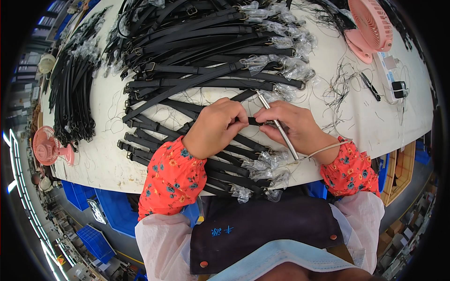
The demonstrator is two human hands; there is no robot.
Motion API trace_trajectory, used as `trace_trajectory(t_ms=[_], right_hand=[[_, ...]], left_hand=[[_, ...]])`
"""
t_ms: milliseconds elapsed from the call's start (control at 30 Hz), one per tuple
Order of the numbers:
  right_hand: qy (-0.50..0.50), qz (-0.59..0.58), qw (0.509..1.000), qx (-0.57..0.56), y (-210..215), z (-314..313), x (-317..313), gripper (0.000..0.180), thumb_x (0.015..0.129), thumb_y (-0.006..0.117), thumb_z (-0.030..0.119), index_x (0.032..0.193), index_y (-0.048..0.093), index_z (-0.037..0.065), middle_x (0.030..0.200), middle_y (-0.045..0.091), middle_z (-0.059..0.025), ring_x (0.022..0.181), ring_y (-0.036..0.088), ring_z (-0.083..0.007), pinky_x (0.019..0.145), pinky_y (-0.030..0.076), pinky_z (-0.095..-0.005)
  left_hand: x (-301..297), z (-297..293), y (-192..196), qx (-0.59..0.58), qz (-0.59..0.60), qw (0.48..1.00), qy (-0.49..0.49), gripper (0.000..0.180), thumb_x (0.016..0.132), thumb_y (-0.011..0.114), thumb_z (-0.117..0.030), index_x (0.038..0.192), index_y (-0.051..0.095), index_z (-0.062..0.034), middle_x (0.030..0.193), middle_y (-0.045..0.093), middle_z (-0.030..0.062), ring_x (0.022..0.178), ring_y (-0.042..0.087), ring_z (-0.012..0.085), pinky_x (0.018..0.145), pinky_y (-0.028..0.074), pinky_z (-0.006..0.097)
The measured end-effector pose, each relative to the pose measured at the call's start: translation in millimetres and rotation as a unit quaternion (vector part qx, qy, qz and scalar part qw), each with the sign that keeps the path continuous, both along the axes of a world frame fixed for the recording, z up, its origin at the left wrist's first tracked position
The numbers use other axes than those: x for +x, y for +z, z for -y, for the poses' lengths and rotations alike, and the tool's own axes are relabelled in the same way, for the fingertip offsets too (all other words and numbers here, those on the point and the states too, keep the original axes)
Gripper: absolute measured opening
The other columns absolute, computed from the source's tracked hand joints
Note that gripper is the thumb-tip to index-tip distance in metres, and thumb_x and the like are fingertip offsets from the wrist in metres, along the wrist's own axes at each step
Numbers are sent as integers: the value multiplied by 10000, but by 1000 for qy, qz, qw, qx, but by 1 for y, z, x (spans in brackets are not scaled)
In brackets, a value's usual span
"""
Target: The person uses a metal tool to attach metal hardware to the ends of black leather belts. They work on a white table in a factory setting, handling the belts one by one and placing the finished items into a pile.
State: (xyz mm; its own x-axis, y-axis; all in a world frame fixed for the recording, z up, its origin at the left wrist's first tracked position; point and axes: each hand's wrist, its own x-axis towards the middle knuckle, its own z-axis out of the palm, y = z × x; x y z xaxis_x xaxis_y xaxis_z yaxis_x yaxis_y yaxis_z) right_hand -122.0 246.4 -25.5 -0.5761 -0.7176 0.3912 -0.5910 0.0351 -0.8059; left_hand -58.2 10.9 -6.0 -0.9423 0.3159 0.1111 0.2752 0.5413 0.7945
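Observation:
My left hand is closed over a black strap, pinching it between thumb and bent fingers. A short piece of this strap shows in the gap between my hands. My right hand holds a slim silver pen-shaped tool with a pale cord at its lower end. The tool slants from upper left to lower right, and the right thumb and fingertips also meet the strap's end. Beneath my hands lie crossed black straps with buckles, their ends wrapped in clear plastic.
A thick pile of black straps covers the table's far middle. Another strap bundle lies left, beside a pink fan. At right are a second pink fan, loose black threads, a black pen-like tool and a white power strip.

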Motion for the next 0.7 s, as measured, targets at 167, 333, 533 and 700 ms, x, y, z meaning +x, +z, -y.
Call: trace_trajectory(t_ms=[167, 333, 533, 700], right_hand=[[-6, 11, 1000, 12, 1, -1, 0, 291, 839, 801, 44, 1098, 679, 99, 967, 686, -81, 869, 679, -302, 744, 559, -376], [-4, 2, 1000, 10, 4, -1, -1, 292, 843, 800, 47, 1101, 675, 103, 971, 688, -80, 873, 679, -300, 740, 558, -376], [14, -13, 1000, 5, 2, -1, -1, 299, 841, 804, 51, 1102, 668, 109, 964, 683, -83, 866, 672, -307, 736, 554, -385], [18, 3, 1000, 4, -1, -1, 1, 300, 843, 802, 50, 1103, 667, 116, 954, 677, -87, 852, 664, -309, 728, 549, -388]], left_hand=[[-2, -5, 0, 63, 54, 995, 47, 139, 818, 761, 27, 919, 677, -16, 855, 671, 64, 740, 652, 183, 707, 523, 298], [-1, -8, 6, 25, 12, 998, 64, 116, 804, 765, -4, 880, 678, -22, 814, 685, 77, 759, 678, 198, 726, 535, 310], [0, -1, 3, -12, 2, 1000, 28, 104, 802, 738, 6, 859, 656, -23, 818, 709, 79, 800, 717, 209, 737, 545, 309], [-1, -1, 7, 10, 67, 997, 24, 118, 814, 709, 38, 847, 612, -20, 825, 712, 70, 901, 756, 202, 775, 563, 301]])
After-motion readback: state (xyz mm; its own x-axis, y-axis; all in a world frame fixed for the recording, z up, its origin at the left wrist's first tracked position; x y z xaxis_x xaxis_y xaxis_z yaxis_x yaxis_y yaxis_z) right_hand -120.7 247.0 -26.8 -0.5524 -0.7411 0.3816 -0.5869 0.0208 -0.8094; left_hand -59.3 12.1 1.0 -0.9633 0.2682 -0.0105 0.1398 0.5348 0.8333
